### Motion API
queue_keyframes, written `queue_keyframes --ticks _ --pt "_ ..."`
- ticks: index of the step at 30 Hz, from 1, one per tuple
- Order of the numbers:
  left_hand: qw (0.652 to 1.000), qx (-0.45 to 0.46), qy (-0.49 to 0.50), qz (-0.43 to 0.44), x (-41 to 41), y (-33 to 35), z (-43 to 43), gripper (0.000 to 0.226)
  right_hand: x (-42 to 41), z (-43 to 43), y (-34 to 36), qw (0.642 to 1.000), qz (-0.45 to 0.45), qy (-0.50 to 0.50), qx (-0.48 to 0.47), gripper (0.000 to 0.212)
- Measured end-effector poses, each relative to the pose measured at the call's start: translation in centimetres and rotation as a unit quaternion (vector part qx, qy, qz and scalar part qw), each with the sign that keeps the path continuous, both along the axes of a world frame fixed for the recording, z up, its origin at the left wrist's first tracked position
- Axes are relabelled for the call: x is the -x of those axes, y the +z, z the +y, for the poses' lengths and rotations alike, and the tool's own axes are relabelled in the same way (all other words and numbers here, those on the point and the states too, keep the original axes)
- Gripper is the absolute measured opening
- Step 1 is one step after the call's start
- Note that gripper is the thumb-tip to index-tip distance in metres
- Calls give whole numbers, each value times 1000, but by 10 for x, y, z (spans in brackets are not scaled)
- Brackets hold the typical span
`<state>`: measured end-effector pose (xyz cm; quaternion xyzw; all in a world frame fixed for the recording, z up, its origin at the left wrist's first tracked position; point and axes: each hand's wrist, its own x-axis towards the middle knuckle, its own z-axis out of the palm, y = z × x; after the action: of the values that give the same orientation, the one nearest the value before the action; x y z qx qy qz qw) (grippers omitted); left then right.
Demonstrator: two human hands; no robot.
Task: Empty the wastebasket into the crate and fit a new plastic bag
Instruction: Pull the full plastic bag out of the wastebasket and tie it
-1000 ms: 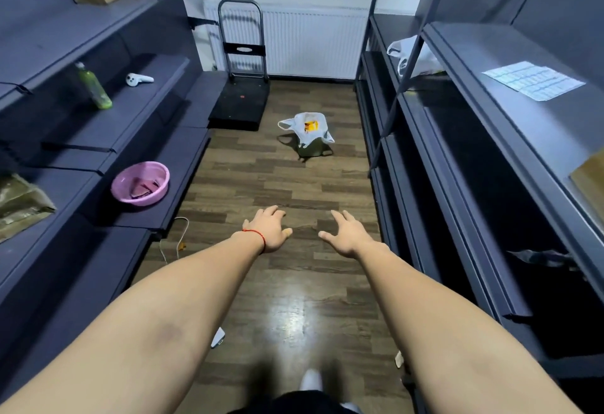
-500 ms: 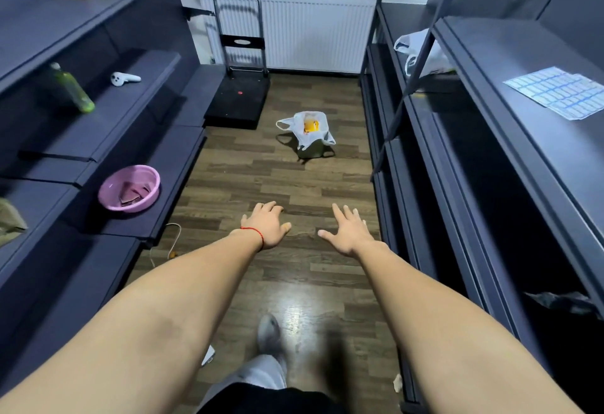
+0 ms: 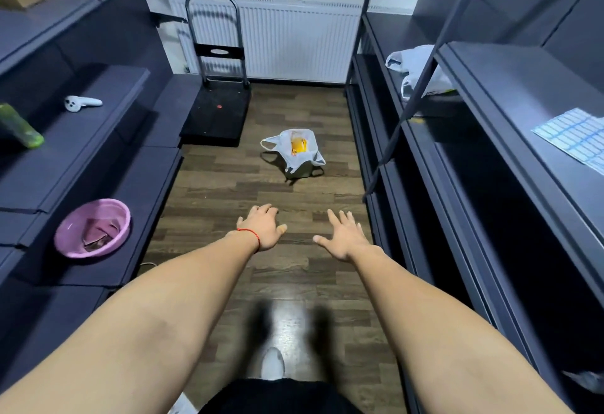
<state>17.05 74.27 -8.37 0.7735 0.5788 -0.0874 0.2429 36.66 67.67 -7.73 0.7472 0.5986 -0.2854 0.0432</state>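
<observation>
Left hand [image 3: 264, 228] and right hand [image 3: 343, 239] stretched out side by side over the floor [image 3: 294, 276] at mid-frame, both spread with fingers apart, palms down, holding nothing; a red string [image 3: 250, 234] around the left wrist. Flanked at 3 o'clock by dark metal shelving [image 3: 483, 158] and at 9 o'clock by matching dark shelves [image 3: 88, 158]. Seen at 12 o'clock against the far wall, a white radiator [image 3: 294, 41], with a black platform trolley [image 3: 217, 109] parked just before it, handle upright. Well ahead of the hands, toward 12 o'clock on the wood-pattern floor, the small wastebasket [image 3: 302, 170] lined with a white plastic bag [image 3: 295, 149], its handles flopped outward and something yellow inside. Resting at 9 o'clock on a lower left shelf, a pink basin [image 3: 93, 227] with crumpled material in it. Lying at 2 o'clock on a right shelf, a second white bag [image 3: 415, 70]. Placed at 3 o'clock on the shelf edge, a sheet of pale labels [image 3: 572, 135]. At 10 o'clock, a green bottle [image 3: 19, 129] on its side and, near it, a white controller [image 3: 81, 103]. At 6 o'clock, the tip of a white shoe [image 3: 273, 363].
</observation>
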Motion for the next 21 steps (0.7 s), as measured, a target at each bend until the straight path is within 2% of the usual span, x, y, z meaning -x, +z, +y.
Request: queue_keyframes --ticks 7,14,21 --pt "1000 8 -19 -1 3 2 71 56 -3 63 3 1000 -27 -8 4 80" --pt "1000 8 -27 2 -7 -7 115 54 -8 114 -6 999 1 -20 26 81" --pt "1000 -12 -8 0 -28 -19 182 57 -34 190 -20 1000 16 -14 6 81"
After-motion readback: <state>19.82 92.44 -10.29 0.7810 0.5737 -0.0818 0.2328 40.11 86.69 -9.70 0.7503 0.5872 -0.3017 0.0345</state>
